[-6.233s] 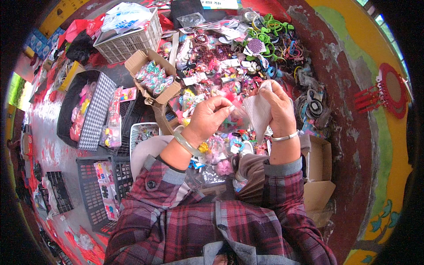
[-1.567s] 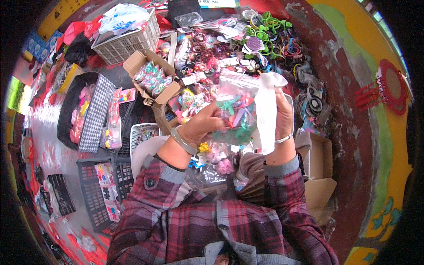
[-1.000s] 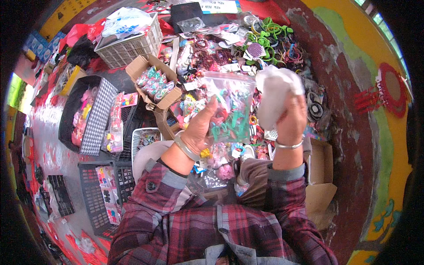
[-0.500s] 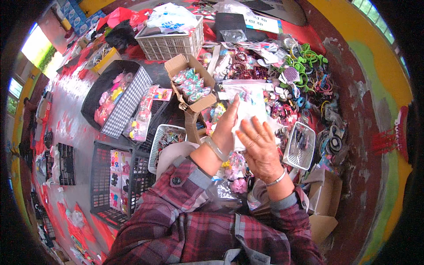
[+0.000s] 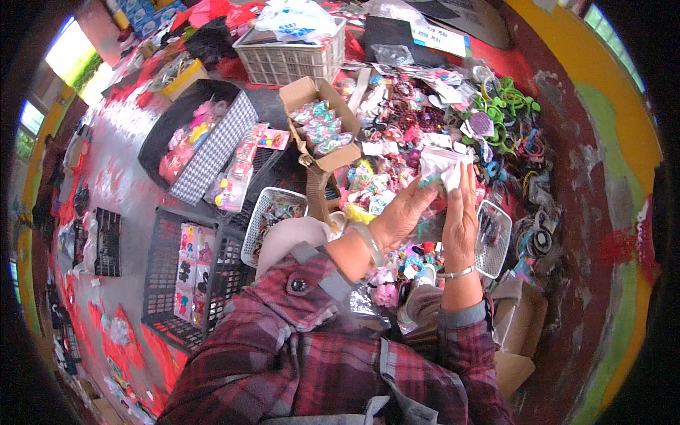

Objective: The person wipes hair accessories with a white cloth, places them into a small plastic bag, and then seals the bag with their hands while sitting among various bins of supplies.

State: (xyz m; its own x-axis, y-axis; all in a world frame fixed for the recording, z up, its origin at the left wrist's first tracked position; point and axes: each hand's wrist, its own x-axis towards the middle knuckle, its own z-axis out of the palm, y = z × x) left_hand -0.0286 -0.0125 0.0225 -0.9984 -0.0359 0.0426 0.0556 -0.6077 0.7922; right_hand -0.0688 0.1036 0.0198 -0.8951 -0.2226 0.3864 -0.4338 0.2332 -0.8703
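A small clear plastic bag (image 5: 440, 163) with something white and teal in it is held up between my hands, above a heap of hair accessories (image 5: 397, 159). My left hand (image 5: 402, 216) has its thumb and fingers closed on the bag's lower left side. Against its right edge, my right hand (image 5: 460, 223) grips with fingers straight and pressed together, seen edge-on. The bag's lower part is hidden by the hands. Just right of my right hand stands a white perforated basket (image 5: 494, 241) with thin items in it.
An open cardboard box (image 5: 319, 127) of small bagged pieces stands beyond my left hand. To the left are a black crate (image 5: 166, 276), a houndstooth-patterned bin (image 5: 212, 156) and a white basket (image 5: 276, 219). Green headbands (image 5: 506, 110) lie at the far right; a grey crate (image 5: 290, 64) sits behind.
The bag has moved right and stands more upright. My right hand has turned from lying flat over it to edge-on at its side. My left hand has lowered and shifted right.
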